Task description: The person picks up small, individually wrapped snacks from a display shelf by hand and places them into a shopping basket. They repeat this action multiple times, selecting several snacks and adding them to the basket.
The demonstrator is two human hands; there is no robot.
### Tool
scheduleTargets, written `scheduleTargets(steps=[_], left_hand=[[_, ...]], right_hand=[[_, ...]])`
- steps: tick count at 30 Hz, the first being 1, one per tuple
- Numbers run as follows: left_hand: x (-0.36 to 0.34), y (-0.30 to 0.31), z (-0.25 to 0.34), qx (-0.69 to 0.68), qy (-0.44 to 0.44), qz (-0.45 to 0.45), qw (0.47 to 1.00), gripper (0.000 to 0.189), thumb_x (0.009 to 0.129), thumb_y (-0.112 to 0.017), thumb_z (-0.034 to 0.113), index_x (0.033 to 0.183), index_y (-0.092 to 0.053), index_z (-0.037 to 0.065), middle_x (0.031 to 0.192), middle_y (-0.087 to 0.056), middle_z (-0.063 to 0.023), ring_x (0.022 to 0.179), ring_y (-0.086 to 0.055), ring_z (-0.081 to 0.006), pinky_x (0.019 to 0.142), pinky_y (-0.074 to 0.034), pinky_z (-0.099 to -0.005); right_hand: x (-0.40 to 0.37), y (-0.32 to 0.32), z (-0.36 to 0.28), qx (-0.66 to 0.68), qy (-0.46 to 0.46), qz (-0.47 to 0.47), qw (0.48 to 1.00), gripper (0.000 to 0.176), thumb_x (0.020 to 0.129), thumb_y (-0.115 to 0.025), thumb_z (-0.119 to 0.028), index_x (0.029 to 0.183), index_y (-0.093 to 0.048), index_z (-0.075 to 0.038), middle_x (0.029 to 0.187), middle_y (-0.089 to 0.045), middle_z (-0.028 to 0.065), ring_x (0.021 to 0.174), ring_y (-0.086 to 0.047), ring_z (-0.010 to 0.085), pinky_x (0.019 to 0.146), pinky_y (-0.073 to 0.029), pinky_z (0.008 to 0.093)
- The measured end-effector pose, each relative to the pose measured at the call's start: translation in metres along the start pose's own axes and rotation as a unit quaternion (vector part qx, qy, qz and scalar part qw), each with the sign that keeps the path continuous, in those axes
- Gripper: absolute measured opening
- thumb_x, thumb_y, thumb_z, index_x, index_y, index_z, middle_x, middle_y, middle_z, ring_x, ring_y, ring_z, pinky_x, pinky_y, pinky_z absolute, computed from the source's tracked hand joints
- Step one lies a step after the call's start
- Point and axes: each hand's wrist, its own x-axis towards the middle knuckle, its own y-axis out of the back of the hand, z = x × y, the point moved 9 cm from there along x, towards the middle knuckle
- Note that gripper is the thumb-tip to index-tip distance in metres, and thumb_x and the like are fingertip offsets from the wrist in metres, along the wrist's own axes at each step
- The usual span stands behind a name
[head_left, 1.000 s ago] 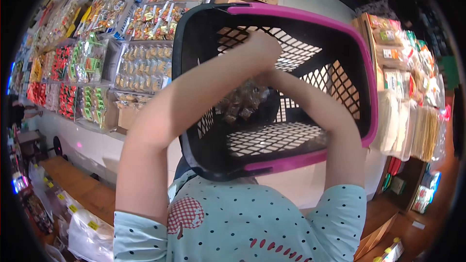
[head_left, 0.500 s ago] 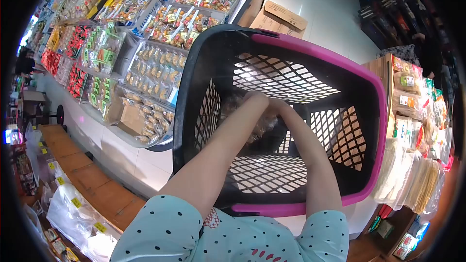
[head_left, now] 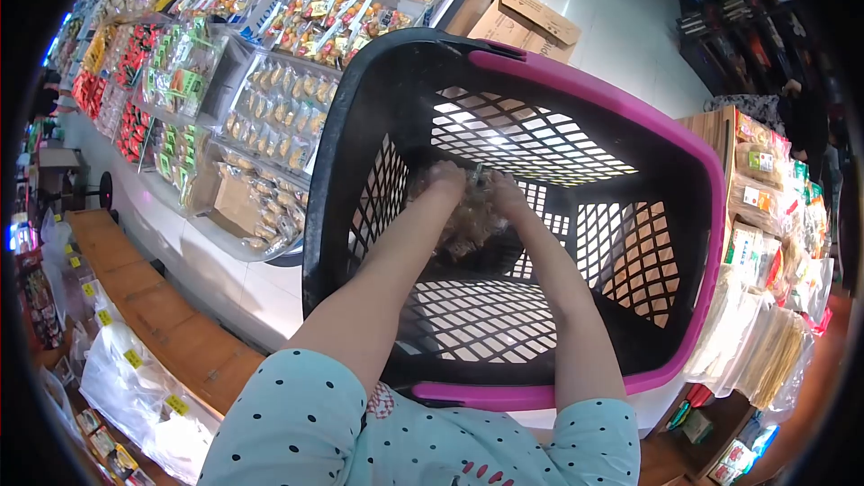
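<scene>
Okay, sleeves (head_left: 306, 423): dotted teal, just under the basket's near rim.
Basket (head_left: 504, 393): black mesh, pink rim, its opening facing the camera.
Left hand (head_left: 444, 176): deep inside the basket, fingers clenched on the bag's top.
Right hand (head_left: 506, 191): just beside the left, also gripping the bag's top.
Bag (head_left: 468, 227): clear, brown snacks, inside the basket near its far wall; whether it rests on the mesh, can't tell.
Shelf (head_left: 270, 117): packeted snacks, left of the basket.
Carton (head_left: 531, 22): on the floor beyond the basket.

Left of the fingers (head_left: 447, 173): slanted shelves (head_left: 270, 99) of packaged snacks. Beyond them: pale floor (head_left: 621, 45), cardboard box (head_left: 533, 22), dark shelving (head_left: 720, 9). Right: wooden rack (head_left: 765, 207) of packets. Nearer, left: wooden platform (head_left: 171, 333), tagged plastic bags (head_left: 135, 387). Bright light.
</scene>
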Motion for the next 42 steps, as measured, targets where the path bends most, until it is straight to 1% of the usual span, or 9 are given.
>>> scheduleTargets(steps=[6,9,12,16,27,32,36,39,42], left_hand=[[0.003,0.004,0.005,0.001,0.043,-0.040,0.998,0.036,0.088,-0.057,0.025,0.119,-0.058,0.007,0.124,-0.054,-0.0155,0.115,-0.052,-0.0349,0.084,-0.049,-0.0523],[-0.003,0.017,0.023,-0.006,0.024,-0.060,0.998,0.032,0.088,-0.054,0.017,0.117,-0.060,0.006,0.124,-0.055,-0.0157,0.112,-0.055,-0.0360,0.079,-0.050,-0.0569],[-0.029,0.042,0.044,-0.019,-0.015,-0.084,0.996,0.033,0.088,-0.053,0.018,0.118,-0.060,0.005,0.125,-0.055,-0.0158,0.112,-0.055,-0.0360,0.080,-0.050,-0.0570],[-0.043,0.061,0.059,0.020,-0.033,-0.104,0.994,0.036,0.088,-0.054,0.024,0.121,-0.060,0.012,0.127,-0.056,-0.0101,0.111,-0.056,-0.0341,0.082,-0.049,-0.0553],[-0.135,0.108,0.160,0.175,-0.205,-0.004,0.963,0.029,0.081,-0.062,0.021,0.109,-0.065,0.014,0.109,-0.064,-0.0080,0.094,-0.064,-0.0285,0.071,-0.055,-0.0442],[-0.294,0.156,0.098,0.145,-0.454,0.217,0.852,0.016,0.074,-0.062,0.014,0.087,-0.069,0.009,0.078,-0.068,-0.0086,0.076,-0.066,-0.0244,0.058,-0.052,-0.0405],[-0.428,0.181,-0.044,-0.060,-0.465,0.203,0.859,0.021,0.083,-0.058,0.021,0.093,-0.061,0.003,0.089,-0.063,-0.0165,0.085,-0.062,-0.0341,0.071,-0.049,-0.0439],[-0.457,0.180,-0.186,-0.225,-0.370,0.252,0.865,0.023,0.086,-0.058,0.020,0.100,-0.057,0.002,0.093,-0.061,-0.0164,0.090,-0.058,-0.0353,0.076,-0.047,-0.0400],[-0.449,0.144,-0.324,-0.337,-0.234,0.335,0.848,0.014,0.085,-0.061,0.011,0.096,-0.058,0.002,0.082,-0.060,-0.0084,0.069,-0.054,-0.0149,0.062,-0.044,-0.0295]], right_hand=[[-0.004,0.011,0.006,0.054,-0.059,-0.016,0.997,0.067,0.072,-0.071,-0.014,0.130,-0.040,-0.003,0.126,-0.049,0.0229,0.116,-0.050,0.0345,0.096,-0.043,0.0398],[-0.013,0.039,-0.016,-0.102,-0.010,-0.099,0.990,0.049,0.075,-0.067,-0.017,0.119,-0.050,-0.004,0.117,-0.056,0.0204,0.110,-0.056,0.0340,0.090,-0.047,0.0428],[-0.018,0.080,-0.024,-0.203,-0.001,-0.095,0.975,0.034,0.082,-0.055,-0.015,0.115,-0.054,-0.006,0.112,-0.059,0.0168,0.107,-0.058,0.0304,0.087,-0.049,0.0424],[-0.031,0.138,-0.041,-0.221,0.043,-0.068,0.972,0.044,0.081,-0.061,-0.030,0.117,-0.053,-0.007,0.108,-0.062,0.0180,0.104,-0.059,0.0311,0.085,-0.048,0.0429],[-0.146,0.245,-0.095,-0.190,0.027,0.051,0.980,0.037,0.081,-0.054,-0.005,0.118,-0.053,-0.002,0.106,-0.061,0.0218,0.101,-0.059,0.0357,0.085,-0.048,0.0436],[-0.217,0.285,-0.163,-0.086,0.046,0.135,0.986,0.041,0.083,-0.058,-0.007,0.122,-0.050,-0.001,0.112,-0.057,0.0235,0.105,-0.056,0.0372,0.089,-0.045,0.0412],[-0.270,0.301,-0.233,0.013,0.046,0.222,0.974,0.038,0.086,-0.057,-0.006,0.123,-0.049,0.000,0.114,-0.059,0.0199,0.105,-0.058,0.0301,0.090,-0.045,0.0352],[-0.311,0.306,-0.293,0.083,0.028,0.302,0.949,0.034,0.090,-0.053,-0.007,0.124,-0.051,-0.002,0.111,-0.061,0.0164,0.104,-0.058,0.0225,0.090,-0.044,0.0320],[-0.342,0.300,-0.343,0.096,0.052,0.390,0.914,0.033,0.090,-0.050,-0.005,0.123,-0.051,0.001,0.112,-0.061,0.0147,0.104,-0.058,0.0217,0.092,-0.043,0.0316]])
